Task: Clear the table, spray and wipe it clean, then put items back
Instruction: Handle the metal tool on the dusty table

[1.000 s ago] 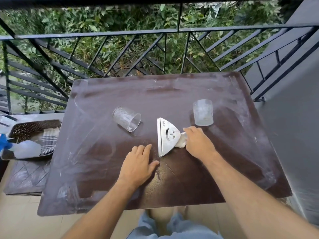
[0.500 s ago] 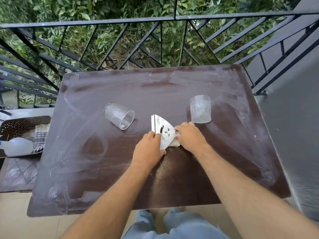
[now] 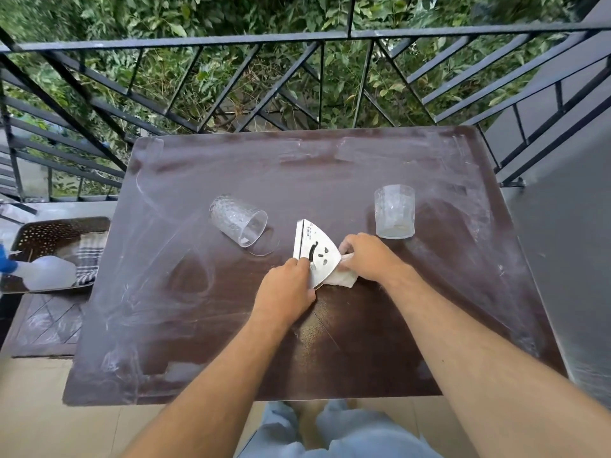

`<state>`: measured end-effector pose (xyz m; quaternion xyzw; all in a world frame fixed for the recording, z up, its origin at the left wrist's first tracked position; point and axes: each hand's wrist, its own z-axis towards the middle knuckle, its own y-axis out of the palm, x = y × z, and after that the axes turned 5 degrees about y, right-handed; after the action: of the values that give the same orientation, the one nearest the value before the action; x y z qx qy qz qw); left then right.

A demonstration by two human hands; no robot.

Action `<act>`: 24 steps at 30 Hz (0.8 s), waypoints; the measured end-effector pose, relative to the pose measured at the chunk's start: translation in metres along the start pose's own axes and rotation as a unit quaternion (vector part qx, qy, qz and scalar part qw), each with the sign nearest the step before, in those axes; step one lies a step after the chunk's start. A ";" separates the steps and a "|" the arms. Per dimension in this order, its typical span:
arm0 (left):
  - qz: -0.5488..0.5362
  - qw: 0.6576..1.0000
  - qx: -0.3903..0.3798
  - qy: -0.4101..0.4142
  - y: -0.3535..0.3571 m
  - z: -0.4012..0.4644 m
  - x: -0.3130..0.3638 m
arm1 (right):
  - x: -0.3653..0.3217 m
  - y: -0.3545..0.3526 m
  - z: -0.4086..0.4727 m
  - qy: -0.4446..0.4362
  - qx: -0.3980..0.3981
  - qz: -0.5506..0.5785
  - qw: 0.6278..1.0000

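A brown table (image 3: 330,173) streaked with white residue fills the middle of the view. A metal napkin holder (image 3: 314,249) with white napkins (image 3: 340,278) sits near its centre. My left hand (image 3: 286,289) grips the holder's near edge. My right hand (image 3: 367,256) holds its right side, on the napkins. One clear glass (image 3: 239,223) lies on its side left of the holder. Another clear glass (image 3: 394,211) stands upright to the right of it.
A dark tray (image 3: 49,233) at the left holds a spray bottle (image 3: 43,272) and a checked cloth (image 3: 87,259). A black railing (image 3: 297,38) runs behind the table. A grey wall (image 3: 562,259) is at the right.
My left hand moved from flat on the table up to the napkin holder and took hold of it. My right hand stayed on the holder's right side. The camera came closer.
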<state>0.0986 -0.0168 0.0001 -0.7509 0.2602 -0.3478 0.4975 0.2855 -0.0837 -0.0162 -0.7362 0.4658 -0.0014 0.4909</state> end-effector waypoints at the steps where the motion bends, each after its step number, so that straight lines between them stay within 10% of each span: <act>1: -0.004 1.000 0.001 0.001 0.000 -0.001 -0.002 | -0.002 -0.001 -0.001 0.005 -0.018 0.005 1.000; 15: -0.070 0.998 -0.003 -0.009 0.000 -0.005 -0.016 | -0.011 -0.009 -0.004 0.043 -0.034 0.144 0.988; 24: -0.130 0.991 -0.021 -0.020 -0.006 -0.008 -0.035 | -0.039 -0.029 -0.005 0.095 -0.081 0.398 0.909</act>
<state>0.0706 0.0070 -0.0019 -0.7955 0.1571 -0.3890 0.4373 0.2809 -0.0585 0.0249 -0.5233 0.7632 0.1615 0.3429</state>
